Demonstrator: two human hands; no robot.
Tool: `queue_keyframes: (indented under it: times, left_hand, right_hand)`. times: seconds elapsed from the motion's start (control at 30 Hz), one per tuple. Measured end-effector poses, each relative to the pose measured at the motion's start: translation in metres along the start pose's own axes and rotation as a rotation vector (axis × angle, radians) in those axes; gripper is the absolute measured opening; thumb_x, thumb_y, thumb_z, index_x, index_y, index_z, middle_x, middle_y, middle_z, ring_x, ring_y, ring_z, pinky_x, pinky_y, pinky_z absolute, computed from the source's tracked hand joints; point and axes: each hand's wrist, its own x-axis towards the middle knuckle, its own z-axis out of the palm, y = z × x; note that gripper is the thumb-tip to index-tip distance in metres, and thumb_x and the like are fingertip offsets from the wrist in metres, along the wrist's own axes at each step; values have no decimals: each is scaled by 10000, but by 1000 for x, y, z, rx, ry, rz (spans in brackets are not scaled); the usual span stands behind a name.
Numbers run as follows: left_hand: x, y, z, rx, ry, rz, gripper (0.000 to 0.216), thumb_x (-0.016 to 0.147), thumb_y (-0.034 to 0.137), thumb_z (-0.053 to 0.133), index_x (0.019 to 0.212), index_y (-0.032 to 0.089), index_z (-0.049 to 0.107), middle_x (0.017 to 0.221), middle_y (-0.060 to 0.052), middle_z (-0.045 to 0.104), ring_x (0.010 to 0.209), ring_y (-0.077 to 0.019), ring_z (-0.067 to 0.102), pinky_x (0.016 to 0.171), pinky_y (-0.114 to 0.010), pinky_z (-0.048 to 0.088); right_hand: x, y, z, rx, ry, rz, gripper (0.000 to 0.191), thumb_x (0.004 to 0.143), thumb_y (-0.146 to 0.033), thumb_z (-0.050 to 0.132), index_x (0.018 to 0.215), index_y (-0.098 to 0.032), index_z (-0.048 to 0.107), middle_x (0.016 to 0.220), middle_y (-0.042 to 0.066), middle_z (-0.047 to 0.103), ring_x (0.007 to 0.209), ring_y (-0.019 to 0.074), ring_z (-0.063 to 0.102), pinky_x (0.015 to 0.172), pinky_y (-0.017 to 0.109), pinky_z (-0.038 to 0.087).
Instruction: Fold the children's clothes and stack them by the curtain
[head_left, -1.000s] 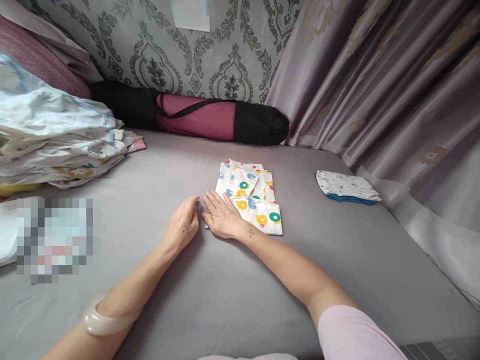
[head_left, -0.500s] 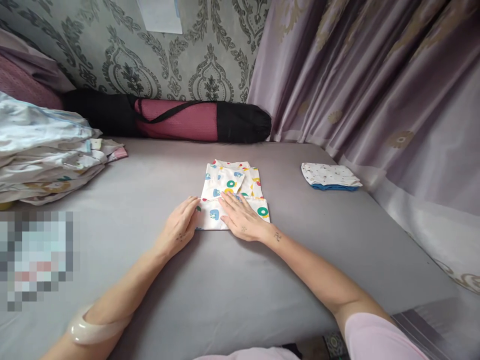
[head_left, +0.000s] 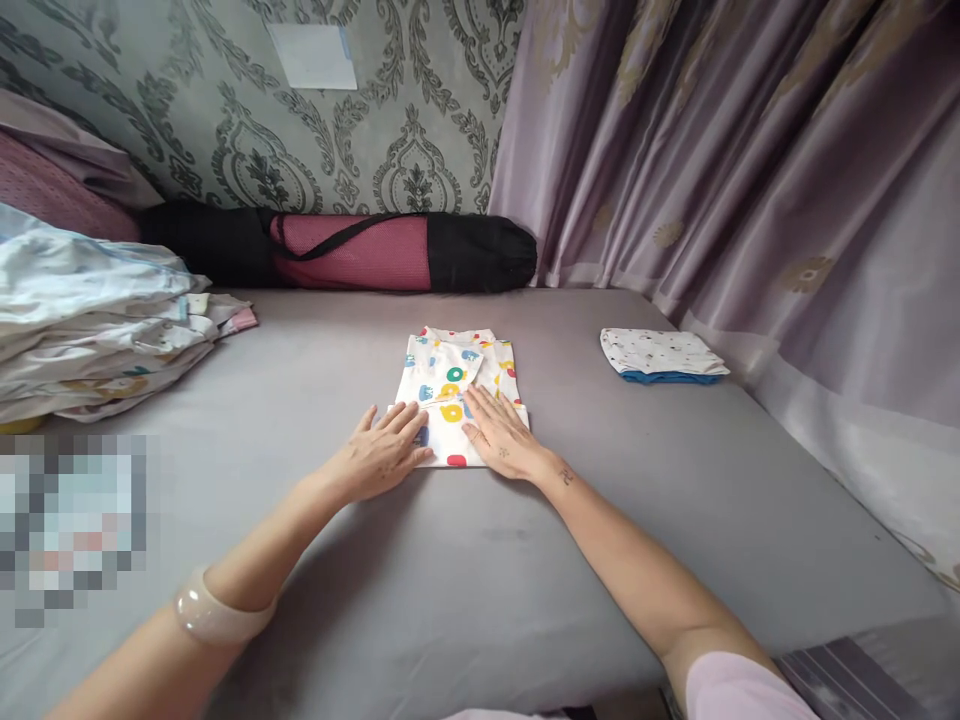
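A small folded white garment (head_left: 454, 375) with coloured rings and shapes lies in the middle of the grey bed surface (head_left: 465, 560). My left hand (head_left: 379, 455) rests flat with fingers spread on its near left corner. My right hand (head_left: 501, 437) lies flat on its near right part, fingers pointing toward the left hand. Both palms press down on the cloth; neither hand grips it.
A stack of folded light clothes (head_left: 90, 320) sits at the left. A second small folded piece, white over blue (head_left: 661, 355), lies at the right near the purple curtain (head_left: 750, 170). A rolled pink mat in a black bag (head_left: 352, 250) lies along the patterned wall.
My left hand has moved from the bare bed onto the garment's left corner. My right hand slid from the left edge to the right part. The garment looks narrower, its sides folded in.
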Motion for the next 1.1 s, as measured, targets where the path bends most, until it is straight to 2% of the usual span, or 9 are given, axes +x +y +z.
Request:
queue_keyframes:
  times: [0.13, 0.27, 0.4, 0.57, 0.67, 0.77, 0.83, 0.93, 1.1]
  left_hand:
    - [22, 14, -11, 58, 103, -65, 588, 1013, 482, 170, 1443, 180, 433, 1513, -131, 425, 1425, -262, 345, 1175, -507, 198]
    - [38, 19, 12, 36, 107, -83, 630, 998, 516, 222, 1514, 171, 328, 1570, -131, 320, 1469, -281, 241, 1186, -476, 189]
    - [37, 13, 29, -46, 64, -84, 656, 985, 554, 243, 1530, 193, 291, 1583, -114, 298, 1479, -280, 210, 1191, -477, 176]
    - [21, 8, 15, -141, 131, -33, 606, 970, 544, 342, 1470, 203, 380, 1571, -145, 300, 1456, -311, 251, 1160, -504, 231]
    - [10, 5, 2, -198, 176, 63, 526, 886, 579, 524, 1288, 242, 553, 1413, -136, 467, 1287, -317, 447, 1050, -477, 380]
    - [3, 1, -7, -247, 122, 153, 405, 815, 562, 637, 1066, 244, 642, 1141, -85, 588, 1044, -259, 551, 930, -404, 445]
    - [2, 0, -10, -273, 78, 227, 302, 840, 486, 637, 1005, 233, 655, 1043, -64, 605, 979, -225, 560, 891, -356, 445]
    - [1, 5, -13, -256, 83, 290, 165, 897, 341, 573, 955, 222, 671, 977, -55, 619, 929, -193, 575, 817, -299, 442]
    - [2, 18, -17, -176, 198, 277, 222, 930, 214, 457, 830, 210, 655, 874, -49, 645, 817, -163, 599, 736, -266, 443]
  right_hand:
    - [0, 9, -2, -67, 115, 128, 655, 1016, -436, 173, 1547, -52, 179, 1625, 107, 92, 1505, 204, 47, 1223, 431, 24]
    - [-1, 20, 0, -49, -2, 178, 666, 1010, -445, 174, 1543, -47, 193, 1623, 103, 117, 1502, 209, 90, 1221, 428, 68]
    - [-1, 23, 1, -30, -44, 193, 663, 1008, -453, 169, 1552, -73, 176, 1629, 79, 110, 1504, 199, 72, 1219, 415, 53]
    - [-5, 21, -4, -14, 14, 152, 621, 997, -391, 316, 1527, -74, 251, 1621, 141, 165, 1494, 239, 125, 1206, 426, 100]
    - [-13, 16, -17, -18, 118, 70, 446, 947, -265, 445, 1371, -132, 486, 1490, 152, 413, 1368, 250, 364, 1123, 395, 290]
    - [-21, 7, -32, 33, 71, -22, 166, 911, -240, 521, 1036, -202, 623, 1158, 81, 600, 1095, 208, 539, 912, 324, 438]
    - [-26, -1, -38, 57, 2, -69, 68, 881, -268, 587, 919, -213, 596, 1037, 48, 598, 990, 191, 552, 827, 305, 447]
    - [-30, -13, -38, 36, -40, -105, 131, 844, -279, 644, 909, -211, 553, 1009, 38, 578, 947, 186, 535, 804, 303, 435]
    - [-29, -26, -29, -94, -21, -111, 200, 844, -299, 624, 985, -187, 535, 1068, 80, 565, 1003, 227, 504, 849, 336, 427]
